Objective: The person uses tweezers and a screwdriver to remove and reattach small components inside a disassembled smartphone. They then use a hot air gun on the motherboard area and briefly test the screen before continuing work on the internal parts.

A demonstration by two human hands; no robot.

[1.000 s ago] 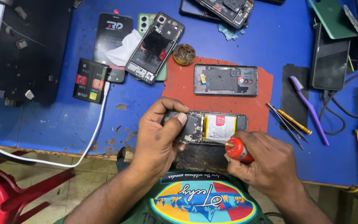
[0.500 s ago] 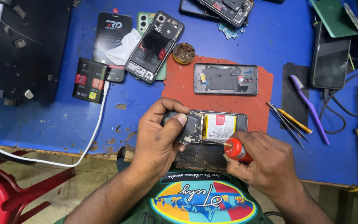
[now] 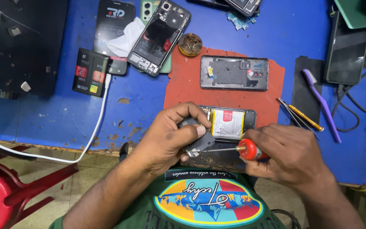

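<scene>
Head view, single entry: opened phone (image 3: pixel 229 124), back cover off, battery with white label exposed, lying on the red mat (image 3: pixel 183 85) at the near table edge, directly between the two hands; long axis runs left to right across the person, its left end hidden under the left hand (image 3: pixel 170 138), its right end touching the knuckles of the right hand (image 3: pixel 291 154); left hand closed in a pinch around a small grey cover plate (image 3: pixel 200 140), thumb on top, the plate tilted up off the phone's left end; right hand wrapped tight on a red-handled screwdriver (image 3: pixel 250 149), shaft level and pointing left, tip meeting the plate's lower edge; judged progress: rear shell already removed, inner plate partly lifted, battery not yet taken out, so the work appears roughly midway; beyond the hands, a second grey phone frame (image 3: pixel 234 73) on the same mat, parallel to the first; right of the right hand, a purple brush (image 3: pixel 322 105) and tweezers (image 3: pixel 295 115); whether screws remain cannot be told.
</scene>
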